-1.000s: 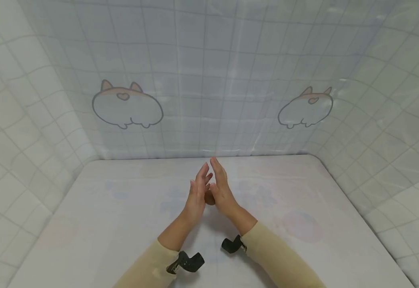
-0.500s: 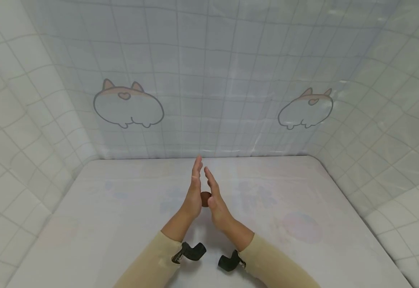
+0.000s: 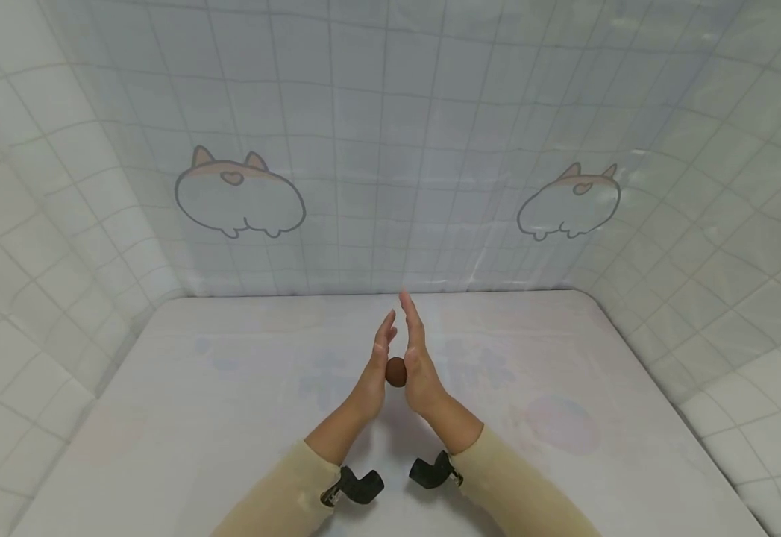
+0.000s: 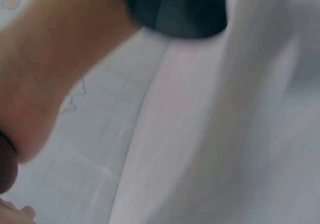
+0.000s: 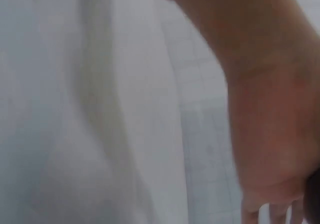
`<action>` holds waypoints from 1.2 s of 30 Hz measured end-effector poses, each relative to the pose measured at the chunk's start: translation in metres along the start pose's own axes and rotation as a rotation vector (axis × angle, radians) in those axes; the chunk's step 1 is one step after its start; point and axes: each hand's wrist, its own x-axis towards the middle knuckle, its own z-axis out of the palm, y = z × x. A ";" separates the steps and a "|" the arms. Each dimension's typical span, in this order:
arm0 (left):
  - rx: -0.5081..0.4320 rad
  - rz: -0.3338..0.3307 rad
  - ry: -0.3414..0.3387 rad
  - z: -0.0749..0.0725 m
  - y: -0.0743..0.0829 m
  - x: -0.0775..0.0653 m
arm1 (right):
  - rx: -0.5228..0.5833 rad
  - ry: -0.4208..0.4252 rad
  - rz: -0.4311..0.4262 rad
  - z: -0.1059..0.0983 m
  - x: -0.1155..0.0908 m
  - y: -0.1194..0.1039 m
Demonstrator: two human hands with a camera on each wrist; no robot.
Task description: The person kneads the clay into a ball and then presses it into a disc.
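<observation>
A small brown ball point(image 3: 396, 372), smooth and clay-like, sits between the two palms over the middle of the table. My left hand point(image 3: 373, 380) lies flat against its left side, fingers straight and pointing forward. From the other side my right hand point(image 3: 422, 375) presses it with its palm, its straight fingers reaching farther forward than the left ones. In the left wrist view the dark ball point(image 4: 7, 166) shows at the left edge, partly cut off. The right wrist view has only a sliver of the ball point(image 5: 314, 196) beside a palm.
A white table point(image 3: 229, 418) with faint coloured prints lies under the hands. Around it hang grid-patterned sheets point(image 3: 377, 149) with corgi drawings. Black wrist cameras point(image 3: 362, 487) stick out from both cream sleeves point(image 3: 521, 485).
The palms slide back and forth against each other with the ball between them. Since half a second ago the right hand has moved forward and the left hand back, and the ball slightly right.
</observation>
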 end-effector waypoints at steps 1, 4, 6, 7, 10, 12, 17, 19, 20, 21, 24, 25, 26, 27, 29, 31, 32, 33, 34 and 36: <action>-0.009 0.015 -0.002 0.002 0.001 -0.001 | -0.003 0.000 0.001 -0.001 0.001 0.001; -0.034 0.075 0.008 0.006 0.005 -0.002 | -0.008 -0.012 0.021 -0.003 0.003 0.006; -0.047 0.109 0.019 0.008 0.007 -0.002 | 0.000 -0.021 0.043 -0.004 0.003 0.008; -0.048 0.122 0.026 0.009 0.008 -0.002 | 0.009 -0.025 0.052 -0.004 0.003 0.009; -0.049 0.142 0.051 0.010 0.010 -0.002 | 0.062 -0.036 0.075 -0.002 0.001 0.011; -0.035 0.139 0.070 0.011 0.011 -0.001 | 0.096 -0.040 0.076 0.000 -0.001 0.012; 0.022 0.107 0.131 0.006 0.011 0.003 | 0.118 -0.048 0.061 0.007 -0.008 0.011; 0.028 0.091 0.160 0.002 0.010 0.006 | 0.119 -0.063 0.064 0.010 -0.012 0.009; 0.025 0.084 0.173 0.000 0.009 0.008 | 0.126 -0.074 0.067 0.012 -0.013 0.008; 0.021 0.074 0.184 -0.002 0.009 0.009 | 0.133 -0.085 0.069 0.013 -0.014 0.006; 0.005 0.038 0.189 -0.009 0.006 0.012 | 0.138 -0.110 0.049 0.015 -0.017 0.000; 0.003 0.025 0.180 -0.010 0.005 0.012 | 0.134 -0.111 0.032 0.015 -0.017 -0.002; 0.003 0.007 0.168 -0.011 0.004 0.012 | 0.132 -0.108 0.005 0.015 -0.016 -0.004; 0.004 -0.013 0.152 -0.012 0.002 0.011 | 0.127 -0.100 -0.019 0.014 -0.014 -0.006; 0.017 -0.056 0.111 -0.011 -0.001 0.008 | 0.118 -0.074 -0.060 0.011 -0.010 -0.010; 0.042 -0.086 0.075 -0.009 -0.004 0.004 | 0.101 -0.036 -0.076 0.007 -0.005 -0.012; 0.058 -0.095 0.059 -0.008 -0.005 0.002 | 0.095 -0.020 -0.068 0.005 -0.003 -0.013; 0.070 -0.100 0.044 -0.007 -0.007 0.000 | 0.090 -0.005 -0.050 0.003 -0.001 -0.013; 0.079 -0.099 0.032 -0.005 -0.007 -0.001 | 0.082 0.009 -0.031 0.001 0.002 -0.013; 0.088 -0.078 0.013 -0.003 -0.008 -0.004 | 0.072 0.031 0.004 -0.001 0.005 -0.011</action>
